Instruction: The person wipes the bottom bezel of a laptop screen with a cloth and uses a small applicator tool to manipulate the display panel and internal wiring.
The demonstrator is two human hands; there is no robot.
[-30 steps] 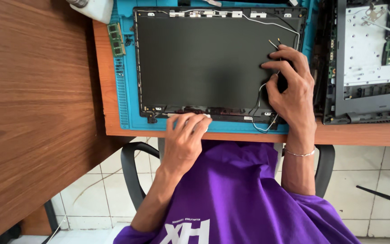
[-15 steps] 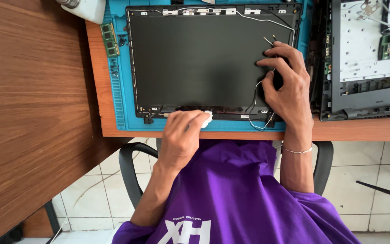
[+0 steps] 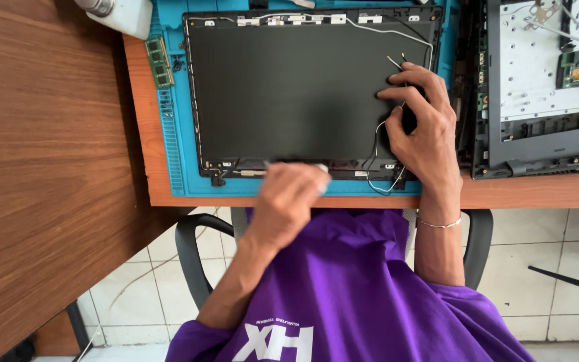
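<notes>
1. Laptop lid panel (image 3: 296,87), dark, lies flat on blue mat (image 3: 172,134), top centre of view.
2. Left hand (image 3: 289,201) at panel's 6 o'clock edge, blurred; fingers curled round sth small & white, can't tell what.
3. Right hand (image 3: 423,127) at 3 o'clock, fingers spread, pressing on panel over thin wires (image 3: 380,144).
4. Opened laptop base (image 3: 544,87) further out at 3 o'clock.

even, soft daylight, fairly bright; no hard shadows, only faint ones under the right hand (image 3: 420,127) on the dark matte panel (image 3: 296,94); mild glare on the white parts at top right; the left hand (image 3: 289,201) is smeared by motion blur; the rest is sharp; slight wide-angle bending at the edges
</notes>
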